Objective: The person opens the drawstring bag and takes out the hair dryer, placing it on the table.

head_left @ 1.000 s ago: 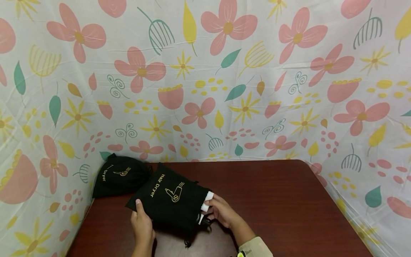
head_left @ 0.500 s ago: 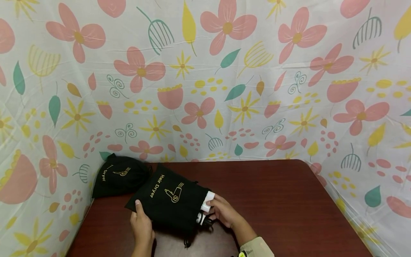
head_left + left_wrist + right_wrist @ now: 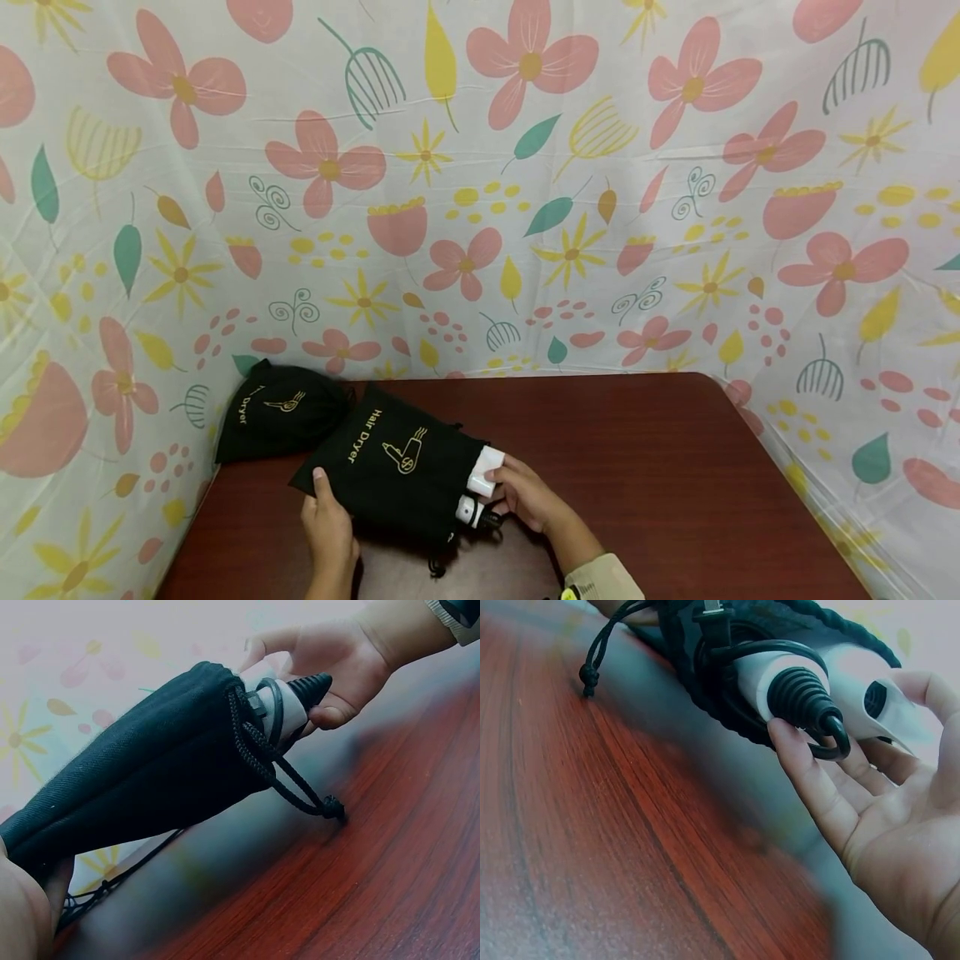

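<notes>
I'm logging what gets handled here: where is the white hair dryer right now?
In the head view, the white hair dryer sticks partly out of the right end of the front black bag, held by the right hand.

A black drawstring bag (image 3: pixel 408 467), gold-lettered "Hair Dryer", slants above the table's (image 3: pixel 675 475) left half, nearer its left edge than its right. Its mouth faces the right edge; a white dryer's (image 3: pixel 483 472) barrel and handle jut out, the handle ending in a ribbed black cord sleeve (image 3: pixel 799 694).
</notes>
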Available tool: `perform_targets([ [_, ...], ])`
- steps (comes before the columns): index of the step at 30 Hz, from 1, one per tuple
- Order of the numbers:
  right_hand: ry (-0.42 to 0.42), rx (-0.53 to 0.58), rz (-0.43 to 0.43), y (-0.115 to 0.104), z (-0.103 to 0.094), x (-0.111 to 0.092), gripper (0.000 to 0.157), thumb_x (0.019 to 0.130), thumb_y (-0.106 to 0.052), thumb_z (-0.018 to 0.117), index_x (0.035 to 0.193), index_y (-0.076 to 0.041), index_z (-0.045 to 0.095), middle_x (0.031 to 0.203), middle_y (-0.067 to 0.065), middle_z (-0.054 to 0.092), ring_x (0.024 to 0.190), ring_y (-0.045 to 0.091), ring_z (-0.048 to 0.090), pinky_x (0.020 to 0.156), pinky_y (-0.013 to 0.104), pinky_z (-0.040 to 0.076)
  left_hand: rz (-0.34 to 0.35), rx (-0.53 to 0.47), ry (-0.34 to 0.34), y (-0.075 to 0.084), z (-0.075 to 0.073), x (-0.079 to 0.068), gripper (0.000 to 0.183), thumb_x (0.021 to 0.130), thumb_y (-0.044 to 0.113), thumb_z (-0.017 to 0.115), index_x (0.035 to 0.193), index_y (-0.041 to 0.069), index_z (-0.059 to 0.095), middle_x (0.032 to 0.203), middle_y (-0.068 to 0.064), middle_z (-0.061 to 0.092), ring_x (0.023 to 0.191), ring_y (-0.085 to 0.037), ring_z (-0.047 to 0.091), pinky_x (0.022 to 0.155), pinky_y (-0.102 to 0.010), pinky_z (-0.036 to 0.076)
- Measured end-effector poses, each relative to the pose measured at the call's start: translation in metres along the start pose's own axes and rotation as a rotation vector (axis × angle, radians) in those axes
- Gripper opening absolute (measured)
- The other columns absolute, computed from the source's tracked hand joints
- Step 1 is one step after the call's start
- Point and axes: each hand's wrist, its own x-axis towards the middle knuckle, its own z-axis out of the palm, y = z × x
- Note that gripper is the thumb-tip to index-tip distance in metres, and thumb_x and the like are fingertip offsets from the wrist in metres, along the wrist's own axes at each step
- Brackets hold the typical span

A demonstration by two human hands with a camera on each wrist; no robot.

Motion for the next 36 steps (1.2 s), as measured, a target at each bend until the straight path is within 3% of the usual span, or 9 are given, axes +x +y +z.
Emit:
perform_targets([
  [11, -0.019, 0.001, 0.006, 0.001, -0.004, -0.002, 0.026, 0.095, -0.014, 0.051, 0.121, -0.016, 0.056, 0.092, -0.002, 0.071, 0.077, 0.014, 0.071, 0.062, 0.028, 0.057, 0.003, 0.009, 0.019, 0.002, -0.002, 0.0, 0.061, 0.105, 0.053, 0.043, 0.136, 0.003, 0.057, 0.089, 0.025, 0.066, 0.084, 0.005, 0.062, 0.075, -0.011, 0.049],
  [22, -0.023, 0.003, 0.008, 0.002, -0.008, -0.005, 0.029, 0.095, -0.014, 0.05, 0.123, -0.017, 0.056, 0.093, -0.003, 0.071, 0.075, 0.012, 0.07, 0.061, 0.027, 0.057, -0.009, -0.022, 0.026, 0.004, -0.007, 0.002, 0.051, 0.105, 0.052, 0.044, 0.125, 0.009, 0.061, 0.083, 0.022, 0.068, 0.078, 0.002, 0.064, 0.071, -0.015, 0.051],
  [36, -0.013, -0.018, 0.024, 0.002, -0.01, -0.009, 0.032, 0.096, -0.014, 0.048, 0.127, -0.016, 0.054, 0.093, -0.003, 0.071, 0.075, 0.012, 0.069, 0.06, 0.025, 0.055, -0.024, -0.039, 0.02, 0.006, -0.012, 0.002, 0.058, 0.104, 0.054, 0.043, 0.136, 0.007, 0.056, 0.088, 0.025, 0.068, 0.082, 0.004, 0.065, 0.072, -0.013, 0.052],
])
